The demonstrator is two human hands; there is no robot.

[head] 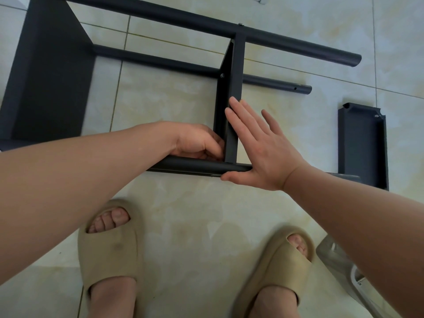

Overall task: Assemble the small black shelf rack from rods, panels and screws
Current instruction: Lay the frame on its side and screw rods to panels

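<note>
The right hand [259,152] lies flat with its fingers straight and close together, pressed against the side of the middle panel [229,99], which stands on edge. Its thumb runs along the near rod [195,167] just under that panel's lower end. On the panel's other side, the left hand [197,143] is curled into the corner where panel and near rod meet. Its fingertips are bunched there, and I cannot tell whether they pinch anything.

Beyond both hands, the panel reaches a shorter rod [160,63] with a screw [222,75] at the joint, then the far rod [275,42]. Off past the left hand, the rods run to a large end panel [50,76]. Right of the right hand, apart from the frame, a loose panel [362,145] lies on the tiled floor [183,203]. Nearer than the hands, two feet in beige sandals [110,249] stand on the tiles.
</note>
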